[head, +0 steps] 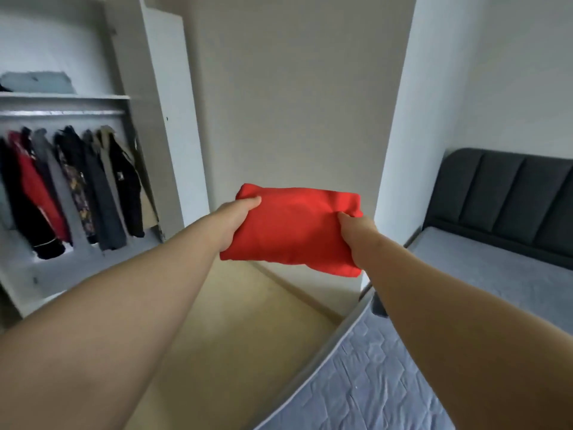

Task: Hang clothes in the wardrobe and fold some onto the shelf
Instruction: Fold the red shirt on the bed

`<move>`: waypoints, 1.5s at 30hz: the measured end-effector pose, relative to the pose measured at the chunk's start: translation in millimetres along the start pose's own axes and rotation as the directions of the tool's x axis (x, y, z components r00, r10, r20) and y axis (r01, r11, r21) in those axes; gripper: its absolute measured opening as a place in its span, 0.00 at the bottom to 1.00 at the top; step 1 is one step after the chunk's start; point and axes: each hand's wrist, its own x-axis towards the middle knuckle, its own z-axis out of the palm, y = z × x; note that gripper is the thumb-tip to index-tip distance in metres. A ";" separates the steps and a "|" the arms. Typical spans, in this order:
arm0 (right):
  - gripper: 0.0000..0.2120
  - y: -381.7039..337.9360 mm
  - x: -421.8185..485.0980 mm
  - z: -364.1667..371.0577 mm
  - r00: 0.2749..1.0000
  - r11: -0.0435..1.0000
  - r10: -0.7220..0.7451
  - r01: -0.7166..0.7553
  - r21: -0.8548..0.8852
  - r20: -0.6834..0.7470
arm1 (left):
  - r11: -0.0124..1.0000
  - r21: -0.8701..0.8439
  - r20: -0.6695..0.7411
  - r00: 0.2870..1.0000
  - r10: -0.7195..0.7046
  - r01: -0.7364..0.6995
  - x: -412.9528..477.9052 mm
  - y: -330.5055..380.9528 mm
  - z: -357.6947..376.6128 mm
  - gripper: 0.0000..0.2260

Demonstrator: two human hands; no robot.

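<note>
A folded red garment is held out in front of me at mid-frame, above the floor. My left hand grips its left edge, thumb on top. Its right edge is gripped by my right hand. The open white wardrobe stands at the left. Its shelf carries a folded pale blue garment. Below the shelf a rail bears several hanging clothes, dark, red and grey.
A bed with a grey quilted mattress and a dark padded headboard fills the right side. A white wall corner juts out beside it. Beige floor runs between the bed and the wardrobe.
</note>
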 end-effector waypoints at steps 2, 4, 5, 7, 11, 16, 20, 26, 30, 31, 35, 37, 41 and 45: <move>0.18 -28.4 -2.7 48.4 0.996 0.999 -0.043 0.041 0.023 0.082 | 0.999 -0.032 -0.052 0.999 0.008 -0.010 9.0 10.4 -52.5 0.23; 0.18 -54.4 -3.0 89.1 0.990 0.997 -0.073 0.069 0.037 0.124 | 0.999 -0.050 -0.094 0.995 0.013 -0.018 19.8 20.3 -95.5 0.21; 0.18 -67.0 -2.9 109.2 0.985 0.995 -0.094 0.089 0.039 0.146 | 0.998 -0.060 -0.112 0.994 0.013 -0.020 24.3 25.1 -115.9 0.19; 0.18 -94.8 -2.2 154.2 0.972 0.990 -0.139 0.131 0.057 0.188 | 0.995 -0.092 -0.146 0.989 0.028 -0.042 35.3 36.0 -160.6 0.17; 0.18 -148.1 -2.2 249.5 0.941 0.980 -0.191 0.170 0.100 0.280 | 0.991 -0.114 -0.236 0.971 0.043 -0.072 58.9 55.4 -255.7 0.14; 0.18 -191.2 1.6 348.7 0.899 0.976 -0.202 0.150 0.161 0.388 | 0.992 -0.112 -0.324 0.946 0.010 -0.049 91.2 65.6 -350.3 0.13; 0.19 -211.4 18.6 422.9 0.874 0.980 -0.170 0.103 0.169 0.456 | 0.993 -0.116 -0.388 0.921 -0.009 -0.039 131.8 70.6 -409.2 0.15; 0.20 -233.6 67.4 507.7 0.816 0.979 -0.164 0.067 0.190 0.554 | 0.994 -0.102 -0.445 0.895 -0.002 -0.048 199.3 76.8 -461.2 0.19; 0.17 -255.4 119.6 568.8 0.732 0.969 -0.200 0.050 0.241 0.652 | 0.990 -0.110 -0.506 0.862 0.018 -0.085 266.1 90.2 -493.5 0.12; 0.17 -260.6 132.2 581.2 0.711 0.970 -0.193 0.036 0.239 0.676 | 0.989 -0.117 -0.520 0.854 0.016 -0.090 281.6 93.8 -500.5 0.11; 0.17 -286.2 183.3 634.2 0.665 0.971 -0.147 -0.044 0.235 0.733 | 0.982 -0.157 -0.571 0.821 -0.008 -0.100 338.4 110.8 -525.7 0.10; 0.18 -299.5 205.7 661.4 0.634 0.967 -0.132 -0.085 0.239 0.762 | 0.981 -0.169 -0.602 0.798 -0.023 -0.100 365.3 119.2 -542.1 0.11; 0.15 -316.4 239.4 709.1 0.535 0.966 -0.077 -0.168 0.196 0.841 | 0.978 -0.186 -0.649 0.759 -0.052 -0.092 409.2 130.6 -573.1 0.11; 0.13 -335.0 266.3 760.7 0.484 0.959 -0.079 -0.202 0.199 0.872 | 0.988 -0.136 -0.680 0.732 -0.044 -0.068 453.5 144.5 -614.6 0.16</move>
